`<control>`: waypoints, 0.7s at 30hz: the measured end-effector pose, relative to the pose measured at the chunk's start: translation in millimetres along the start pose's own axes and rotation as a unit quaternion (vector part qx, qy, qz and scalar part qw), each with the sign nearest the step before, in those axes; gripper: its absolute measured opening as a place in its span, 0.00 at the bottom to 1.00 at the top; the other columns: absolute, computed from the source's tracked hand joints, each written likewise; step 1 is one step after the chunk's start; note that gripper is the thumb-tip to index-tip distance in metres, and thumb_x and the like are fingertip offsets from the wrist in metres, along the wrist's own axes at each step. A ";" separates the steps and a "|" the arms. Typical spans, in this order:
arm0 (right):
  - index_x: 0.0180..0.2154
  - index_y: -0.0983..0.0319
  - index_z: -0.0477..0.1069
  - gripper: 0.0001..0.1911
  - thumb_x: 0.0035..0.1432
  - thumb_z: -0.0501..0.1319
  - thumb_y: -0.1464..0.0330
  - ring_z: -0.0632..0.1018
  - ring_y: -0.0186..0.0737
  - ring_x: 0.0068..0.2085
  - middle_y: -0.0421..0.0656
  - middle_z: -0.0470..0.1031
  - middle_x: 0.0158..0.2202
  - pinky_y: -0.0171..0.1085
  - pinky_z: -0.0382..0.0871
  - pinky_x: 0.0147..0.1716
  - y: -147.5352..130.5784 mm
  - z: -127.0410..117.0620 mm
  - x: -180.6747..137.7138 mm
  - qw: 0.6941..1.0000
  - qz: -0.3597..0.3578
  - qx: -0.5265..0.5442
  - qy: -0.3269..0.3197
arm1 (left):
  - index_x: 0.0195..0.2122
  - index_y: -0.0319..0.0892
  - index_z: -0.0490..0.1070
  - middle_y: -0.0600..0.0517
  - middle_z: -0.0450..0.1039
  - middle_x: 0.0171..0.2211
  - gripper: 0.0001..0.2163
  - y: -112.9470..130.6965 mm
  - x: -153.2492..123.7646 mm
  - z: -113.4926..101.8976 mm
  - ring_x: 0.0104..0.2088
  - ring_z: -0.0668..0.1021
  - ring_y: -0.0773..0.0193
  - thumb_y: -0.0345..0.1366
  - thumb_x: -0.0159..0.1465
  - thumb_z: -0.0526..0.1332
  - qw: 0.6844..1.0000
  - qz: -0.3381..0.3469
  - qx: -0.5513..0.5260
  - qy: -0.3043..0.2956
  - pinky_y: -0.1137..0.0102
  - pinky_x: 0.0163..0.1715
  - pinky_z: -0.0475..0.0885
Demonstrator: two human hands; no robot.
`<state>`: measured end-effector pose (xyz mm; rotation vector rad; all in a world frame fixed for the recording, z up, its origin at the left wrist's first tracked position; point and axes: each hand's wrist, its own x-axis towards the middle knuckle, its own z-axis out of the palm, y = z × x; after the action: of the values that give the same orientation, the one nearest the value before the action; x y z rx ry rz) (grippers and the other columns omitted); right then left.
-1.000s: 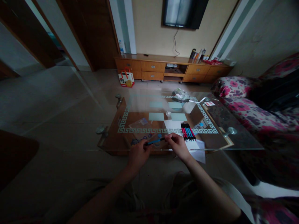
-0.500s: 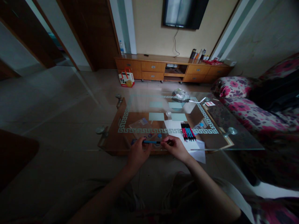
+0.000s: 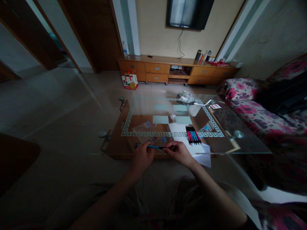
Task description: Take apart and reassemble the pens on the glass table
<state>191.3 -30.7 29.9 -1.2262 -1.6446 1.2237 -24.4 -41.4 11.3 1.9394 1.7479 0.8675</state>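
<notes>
A blue pen (image 3: 154, 147) with a black end lies level between my two hands, above the near edge of the glass table (image 3: 251, 148). My left hand (image 3: 143, 156) is closed on its blue barrel. The fingers of my right hand (image 3: 178, 152) pinch the black end; whether they hold a separate part there is too small to tell. To the right, a row of several blue, red and black pens (image 3: 193, 135) lies side by side on white paper (image 3: 177, 129).
A clear plastic bag (image 3: 185, 96) and a small card (image 3: 215, 106) sit toward the table's far side. A clear plastic sleeve (image 3: 142, 128) lies left of the paper. A flowered sofa (image 3: 249, 111) stands at the right; a low wooden cabinet (image 3: 157, 68) is along the wall.
My right hand's fingertips have shifted slightly along the pen's black end. The left hand keeps its hold, and the row of pens is unmoved.
</notes>
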 end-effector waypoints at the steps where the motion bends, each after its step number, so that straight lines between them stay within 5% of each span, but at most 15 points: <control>1: 0.34 0.62 0.76 0.13 0.55 0.66 0.58 0.73 0.33 0.27 0.40 0.76 0.28 0.32 0.64 0.26 -0.6 0.1 -0.3 1.000 -0.002 0.000 -0.001 | 0.48 0.42 0.73 0.45 0.77 0.43 0.13 -0.1 0.0 0.1 0.41 0.78 0.58 0.33 0.62 0.59 1.000 0.003 -0.001 0.000 0.65 0.43 0.72; 21: 0.34 0.61 0.77 0.12 0.55 0.66 0.59 0.73 0.33 0.27 0.40 0.77 0.28 0.32 0.64 0.26 -5.6 -0.9 -0.5 1.000 -0.003 -0.021 0.005 | 0.51 0.40 0.71 0.43 0.76 0.46 0.15 -1.0 -1.1 2.5 0.42 0.78 0.56 0.33 0.64 0.57 1.000 0.009 0.016 -0.015 0.63 0.45 0.72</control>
<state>190.8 -31.5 35.5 -1.2498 -1.6734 1.1816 -23.5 -42.0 8.5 1.9804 1.7403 0.8171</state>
